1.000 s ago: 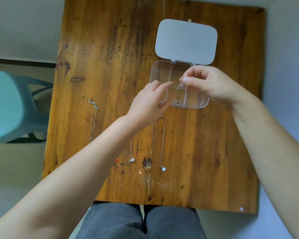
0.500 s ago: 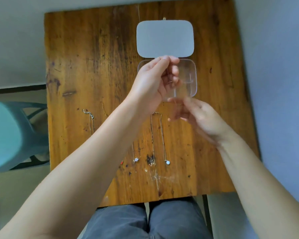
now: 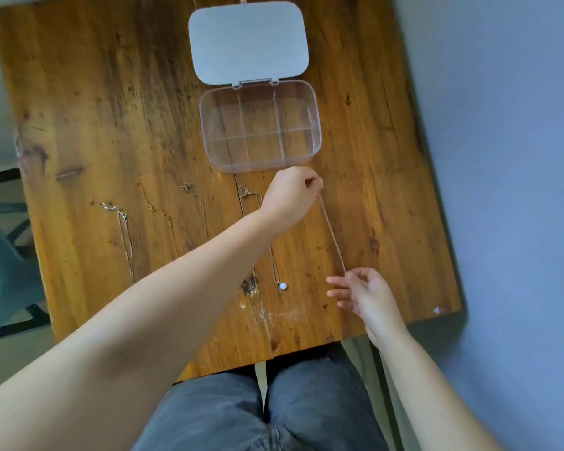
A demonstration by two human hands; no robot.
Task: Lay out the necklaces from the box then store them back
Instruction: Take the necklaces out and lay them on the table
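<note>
A clear plastic compartment box (image 3: 318,131) stands open at the table's far middle, its grey lid (image 3: 248,40) folded back; its compartments look empty. My left hand (image 3: 290,195) pinches the top end of a thin chain necklace (image 3: 331,232) just below the box. My right hand (image 3: 368,292) pinches the chain's lower end, so it stretches taut between them. Several other necklaces lie in a row to the left: a silver one (image 3: 124,236), a gold one (image 3: 157,211), a thin one (image 3: 201,209), and one with a round pendant (image 3: 283,286) partly under my left arm.
The wooden table (image 3: 88,102) has its near edge above my lap. A teal plastic chair (image 3: 0,255) stands at the left. A blue-grey wall lies to the right.
Both hands have left the box with a necklace. My left hand now holds its top end below the box; my right hand has drawn the other end toward me, stretching it out.
</note>
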